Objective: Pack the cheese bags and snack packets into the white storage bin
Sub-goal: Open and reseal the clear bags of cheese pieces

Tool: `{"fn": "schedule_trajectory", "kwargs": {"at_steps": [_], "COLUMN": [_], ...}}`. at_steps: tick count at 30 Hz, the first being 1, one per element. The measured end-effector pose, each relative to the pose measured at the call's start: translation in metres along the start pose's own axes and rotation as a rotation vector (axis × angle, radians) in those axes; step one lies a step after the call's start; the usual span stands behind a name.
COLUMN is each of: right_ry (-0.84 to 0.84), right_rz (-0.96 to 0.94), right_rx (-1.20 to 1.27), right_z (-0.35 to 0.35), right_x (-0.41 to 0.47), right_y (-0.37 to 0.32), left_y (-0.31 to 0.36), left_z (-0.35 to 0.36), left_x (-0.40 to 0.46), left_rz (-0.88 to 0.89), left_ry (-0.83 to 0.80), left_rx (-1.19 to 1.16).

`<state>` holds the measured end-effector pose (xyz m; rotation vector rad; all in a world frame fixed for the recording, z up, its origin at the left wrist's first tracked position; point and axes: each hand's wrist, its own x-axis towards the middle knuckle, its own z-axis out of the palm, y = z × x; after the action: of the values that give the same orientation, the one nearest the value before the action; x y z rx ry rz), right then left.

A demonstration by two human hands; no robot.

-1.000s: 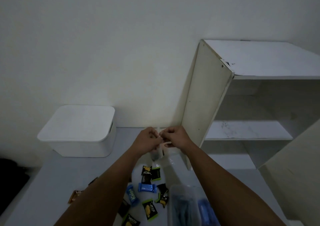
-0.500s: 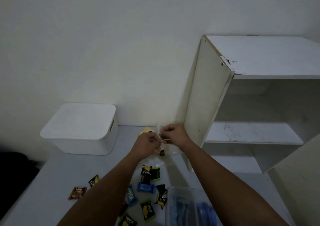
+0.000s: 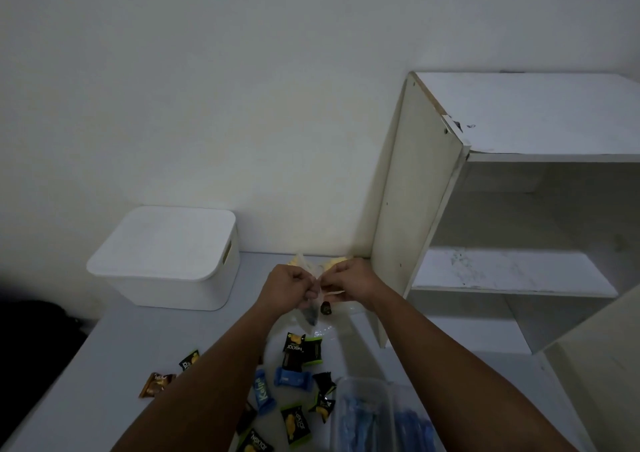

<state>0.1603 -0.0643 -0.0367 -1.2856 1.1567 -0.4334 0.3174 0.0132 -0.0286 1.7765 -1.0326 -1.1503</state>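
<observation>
Closest to me I see a clear plastic box with blue things inside, sitting at the near edge of the gray tabletop. Just left of it lie many small snack packets, black with green, and some blue ones, spread out flat. A brown packet lies apart on the left side. Past them my two arms reach forward and meet in the middle. My left hand and my right hand are both curled tight, and together they pinch the top of a clear plastic bag that hangs down between them. A small dark packet shows in it, just under my right hand. Behind my hands I can see something yellow, the cheese bags, lying on the tabletop near the wall. Farther left stands the white storage bin with its lid on. On the right stands a white shelf unit against the wall.
</observation>
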Motion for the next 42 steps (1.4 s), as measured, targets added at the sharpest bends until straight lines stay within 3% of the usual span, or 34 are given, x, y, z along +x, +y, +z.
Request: {"fn": "schedule_trajectory", "kwargs": {"at_steps": [11, 14, 18, 25, 31, 37, 42], "right_ry": [0.017, 0.023, -0.005, -0.171, -0.111, 0.003, 0.005], "right_rz": [-0.094, -0.132, -0.166, -0.114, -0.139, -0.171, -0.127], "right_rx": [-0.051, -0.059, -0.067, -0.049, 0.091, 0.183, 0.247], "right_z": [0.006, 0.008, 0.010, 0.012, 0.019, 0.040, 0.056], "right_x": [0.000, 0.000, 0.009, 0.030, 0.048, 0.084, 0.125], "right_y": [0.002, -0.005, -0.025, -0.055, -0.063, -0.069, -0.071], "left_y": [0.005, 0.004, 0.001, -0.005, 0.003, 0.003, -0.007], "left_z": [-0.002, -0.010, -0.040, -0.085, -0.093, -0.107, -0.110], "left_x": [-0.004, -0.005, 0.003, 0.013, 0.042, 0.090, 0.135], "left_rz": [-0.183, -0.144, -0.007, 0.069, 0.114, 0.073, -0.025], "left_ry": [-0.033, 0.004, 0.245, 0.181, 0.205, 0.287, 0.352], "left_rx": [-0.355, -0.325, -0.214, -0.206, -0.390, -0.509, -0.637]}}
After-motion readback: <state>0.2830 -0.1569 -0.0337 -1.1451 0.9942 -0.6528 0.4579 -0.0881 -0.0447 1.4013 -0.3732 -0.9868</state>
